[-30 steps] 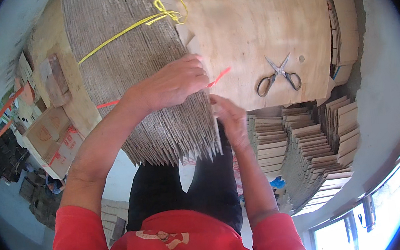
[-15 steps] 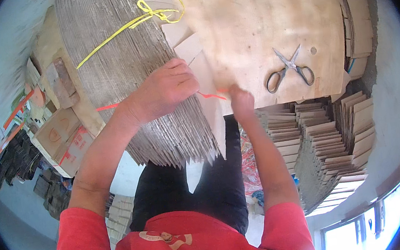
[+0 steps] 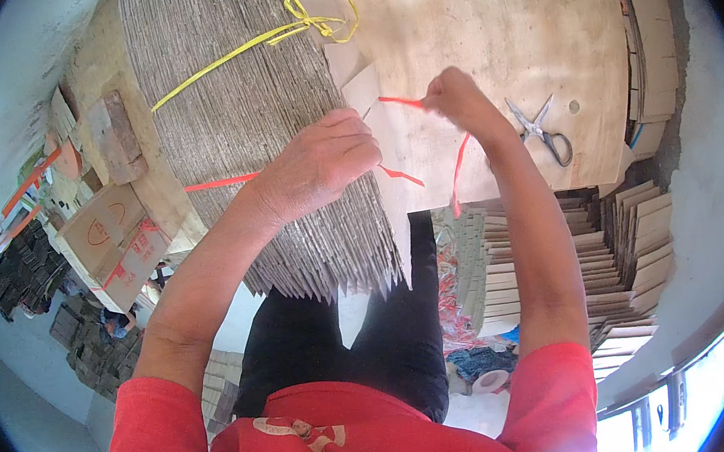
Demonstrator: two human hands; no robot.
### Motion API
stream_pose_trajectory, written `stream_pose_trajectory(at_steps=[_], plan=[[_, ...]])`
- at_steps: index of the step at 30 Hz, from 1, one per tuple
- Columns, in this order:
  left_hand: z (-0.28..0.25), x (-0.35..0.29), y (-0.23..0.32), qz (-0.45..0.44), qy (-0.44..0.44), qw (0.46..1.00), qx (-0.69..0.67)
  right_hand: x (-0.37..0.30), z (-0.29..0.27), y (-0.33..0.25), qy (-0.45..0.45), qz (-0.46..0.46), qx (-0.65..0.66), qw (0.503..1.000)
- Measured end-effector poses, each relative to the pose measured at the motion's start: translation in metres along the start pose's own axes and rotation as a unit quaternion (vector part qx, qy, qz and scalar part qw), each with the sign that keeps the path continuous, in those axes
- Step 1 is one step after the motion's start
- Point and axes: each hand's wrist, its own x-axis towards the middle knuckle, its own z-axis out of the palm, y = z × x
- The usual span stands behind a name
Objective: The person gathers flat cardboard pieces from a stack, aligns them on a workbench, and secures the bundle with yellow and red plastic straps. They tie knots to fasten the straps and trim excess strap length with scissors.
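Note:
A thick bundle of grey-brown cardboard sheets (image 3: 222, 73) lies on edge across the wooden table. Yellow strapping (image 3: 231, 67), knotted with a bow, goes round its far part. Nearer me, an orange-red plastic strap (image 3: 221, 183) crosses the bundle and passes under my left hand (image 3: 324, 159). That hand is closed on the strap at the bundle's right edge, with a short end sticking out. My right hand (image 3: 457, 97), also closed, grips the strap's other length, taut toward the bundle; its loose tail hangs below. Open-bladed scissors (image 3: 537, 128) lie right of my forearm, which covers one handle.
A reddish-brown block (image 3: 116, 137) rests left of the bundle, above a printed cardboard box (image 3: 108, 244). Stacked cardboard pieces (image 3: 638, 250) stand below the table's right side, with more flat cardboard (image 3: 648, 28) along its right edge. A tape roll (image 3: 490, 380) lies low near my right arm.
My right hand has moved away from me and to the right, drawing the strap out. My left hand stays closed at the bundle's edge. The view has shifted slightly.

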Motion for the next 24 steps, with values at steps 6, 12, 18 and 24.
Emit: stream_pose_trajectory(at_steps=[6, 12, 18, 24], plan=[[0.003, 0.003, -0.001, 0.004, 0.014, 1.000, 0.009, -0.067, -0.031, -0.059, -0.162, 0.110, 0.347, 0.917], [0.008, 0.016, 0.009, -0.074, 0.073, 0.994, -0.018, -0.105, -0.055, -0.080, -0.233, 0.025, 0.368, 0.900], [0.015, 0.012, 0.004, 0.014, 0.107, 0.993, 0.050, -0.106, -0.071, -0.124, -0.249, -0.189, 0.464, 0.829], [0.002, 0.000, 0.020, -0.020, 0.189, 0.978, 0.087, -0.109, -0.047, -0.074, 0.033, -0.121, 0.700, 0.703]])
